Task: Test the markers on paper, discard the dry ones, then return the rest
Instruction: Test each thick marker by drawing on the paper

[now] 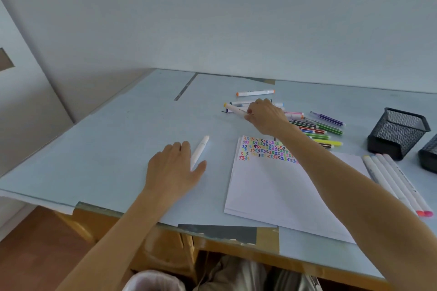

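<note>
Now right hand (264, 116) pinches yellow-capped marker (234, 108); left hand (175, 165) flat, beside one white marker (199, 151).

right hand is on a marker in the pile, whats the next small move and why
Probably lift the yellow-capped marker clear of the pile and bring it to the paper. The right hand already pinches it, the squiggles fill only the sheet's top, and the left hand rests flat on the desk.

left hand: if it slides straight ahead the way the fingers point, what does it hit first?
Probably nothing soon. The left hand lies flat on the table, fingers pointing up-frame; the white marker lies just right of that line, so it may be brushed. Depth is unclear.
</note>
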